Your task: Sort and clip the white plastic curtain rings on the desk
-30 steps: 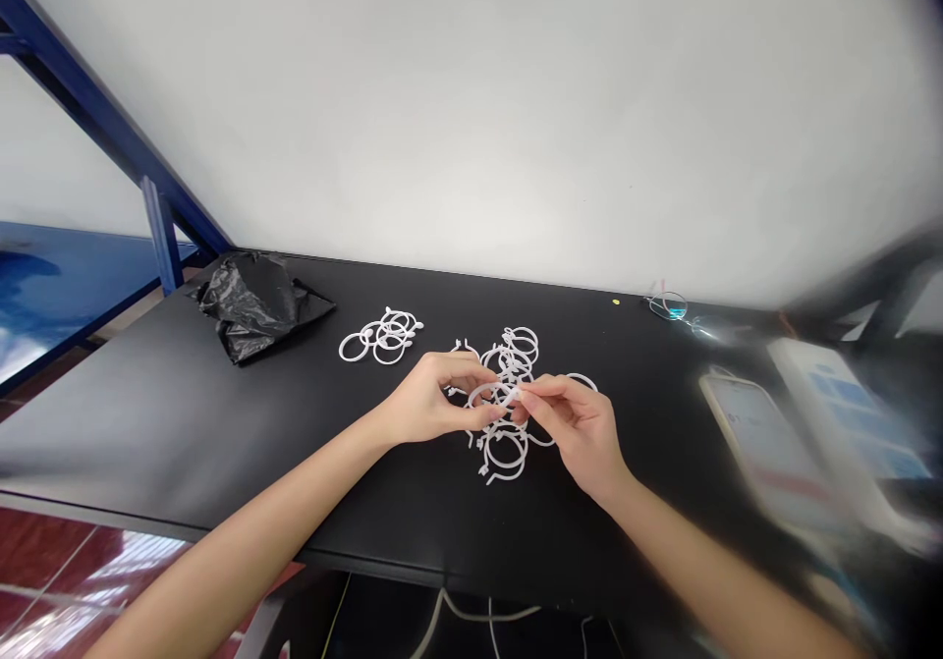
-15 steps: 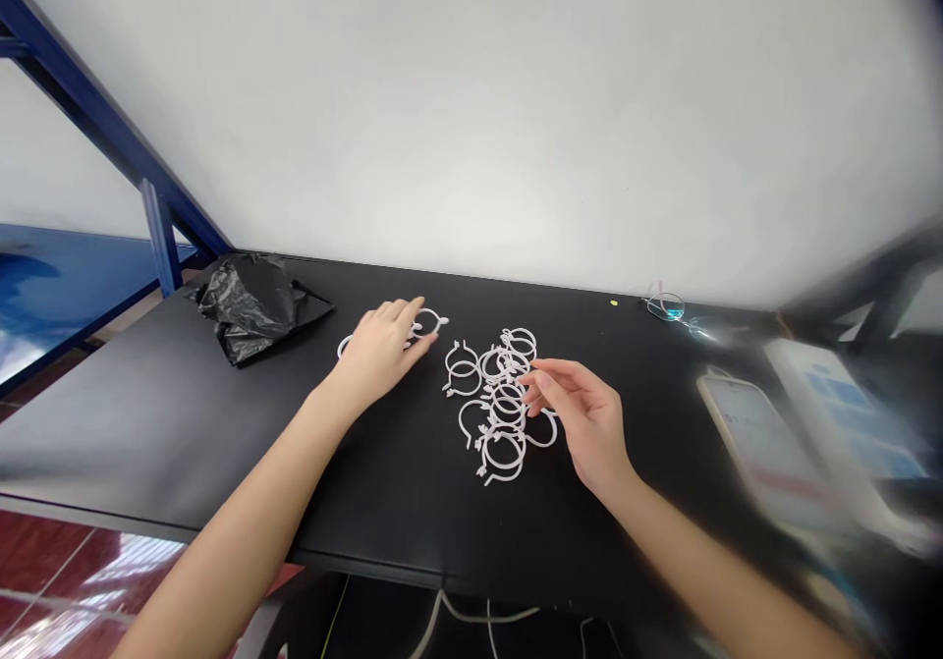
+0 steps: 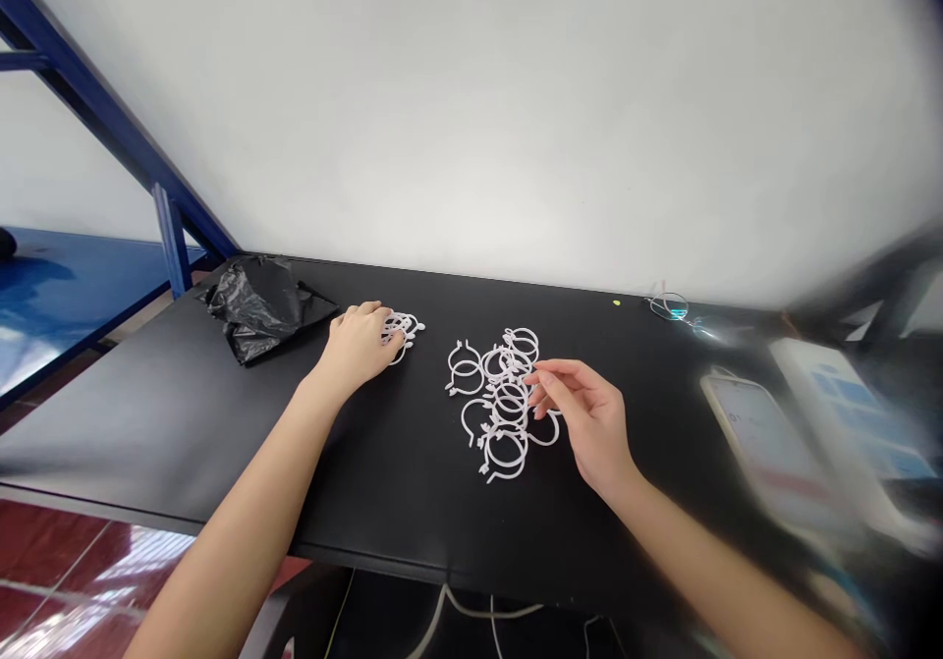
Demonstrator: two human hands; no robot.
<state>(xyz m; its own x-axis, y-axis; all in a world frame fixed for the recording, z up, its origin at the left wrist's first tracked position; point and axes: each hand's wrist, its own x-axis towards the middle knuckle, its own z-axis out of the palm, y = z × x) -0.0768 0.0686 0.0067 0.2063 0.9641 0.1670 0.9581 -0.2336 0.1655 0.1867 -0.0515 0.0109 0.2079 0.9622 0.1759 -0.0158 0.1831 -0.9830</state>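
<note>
White plastic rings with small clip ends lie in an overlapping heap at the middle of the black table. My right hand is at the heap's right edge, thumb and fingertips pinched together; what sits between them is mostly hidden, but a ring's edge shows there. Further left, my left hand is palm down with its fingers curled over a smaller cluster of the same rings. Rings show between its thumb and index finger, and the hand covers part of the cluster.
A crumpled black plastic bag lies left of my left hand. Eyeglasses rest near the wall, with a small yellow bit beside them. On the right are a phone and a blurred white box. Cables hang below the front edge.
My left hand has shifted left, and the ring at its fingertips came along to the small cluster. My right hand has stayed nearly still beside the heap.
</note>
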